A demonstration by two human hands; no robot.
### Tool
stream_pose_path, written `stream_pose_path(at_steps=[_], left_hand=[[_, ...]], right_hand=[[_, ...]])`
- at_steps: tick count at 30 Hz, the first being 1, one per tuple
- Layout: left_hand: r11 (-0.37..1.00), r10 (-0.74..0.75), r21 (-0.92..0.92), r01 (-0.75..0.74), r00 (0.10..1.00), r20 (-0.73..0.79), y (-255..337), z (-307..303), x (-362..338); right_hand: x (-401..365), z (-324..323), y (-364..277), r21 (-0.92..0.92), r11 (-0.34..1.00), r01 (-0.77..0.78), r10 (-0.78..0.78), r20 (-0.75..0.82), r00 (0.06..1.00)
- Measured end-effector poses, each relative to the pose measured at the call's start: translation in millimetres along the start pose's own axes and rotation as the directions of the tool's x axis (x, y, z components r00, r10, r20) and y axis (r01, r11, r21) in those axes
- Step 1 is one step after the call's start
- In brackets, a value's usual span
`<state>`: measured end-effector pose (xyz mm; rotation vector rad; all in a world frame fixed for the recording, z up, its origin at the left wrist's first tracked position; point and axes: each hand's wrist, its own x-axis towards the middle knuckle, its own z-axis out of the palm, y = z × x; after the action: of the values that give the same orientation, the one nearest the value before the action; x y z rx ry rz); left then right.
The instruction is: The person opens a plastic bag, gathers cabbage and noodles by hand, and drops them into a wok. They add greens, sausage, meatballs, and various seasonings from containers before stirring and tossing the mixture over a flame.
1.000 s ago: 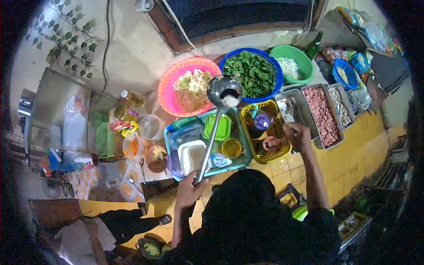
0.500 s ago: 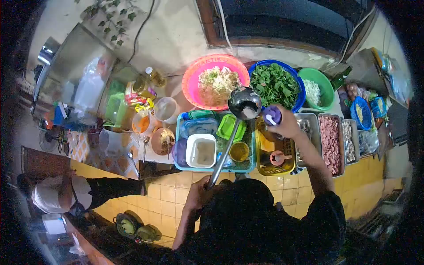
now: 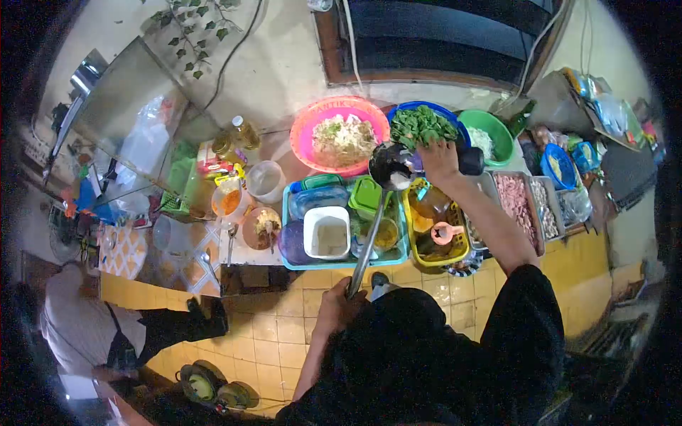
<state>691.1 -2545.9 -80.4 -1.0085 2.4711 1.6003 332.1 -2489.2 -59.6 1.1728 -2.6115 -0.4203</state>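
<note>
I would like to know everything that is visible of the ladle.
The ladle looks metallic, with a round, shiny, dark bowl holding something whitish, and a long, silver-grey handle. The left hand grips the handle's lower end; from there it slants across above the turquoise tray. The right hand holds a dark bottle sideways near the bowl; whether they touch is unclear.

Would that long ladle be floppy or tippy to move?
The ladle is probably stiff: its handle looks like straight metal. It likely feels bowl-heavy, since the left hand grips the handle's far end. The pale contents might spill if the bowl tips.
</note>
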Motion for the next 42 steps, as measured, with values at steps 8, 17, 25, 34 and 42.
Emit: stream_pose_path(at_steps=[8,17,25,34,42], left_hand=[[0.991,0.017,-0.13,-0.007,0.997,0.073,1,-6,-1],[0.995,0.003,-0.103,0.014,0.987,0.158,39,9,39],[0.992,-0.056,-0.103,0.066,0.994,0.092,87,48,82],[0.933,-0.289,-0.206,0.294,0.956,0.053,122,81,89],[0.878,-0.449,-0.169,0.447,0.893,0.029,134,103,85]], right_hand=[[-50,89,19,0.818,0.56,-0.134,0.178,0.039,0.983],[-98,116,39,0.932,0.356,-0.068,-0.024,0.082,0.996],[-108,194,143,0.623,0.684,-0.379,0.159,0.38,0.911],[-102,300,137,0.682,0.577,-0.449,0.149,0.453,0.879],[-107,239,173,0.895,0.412,-0.171,0.257,0.066,0.964]])
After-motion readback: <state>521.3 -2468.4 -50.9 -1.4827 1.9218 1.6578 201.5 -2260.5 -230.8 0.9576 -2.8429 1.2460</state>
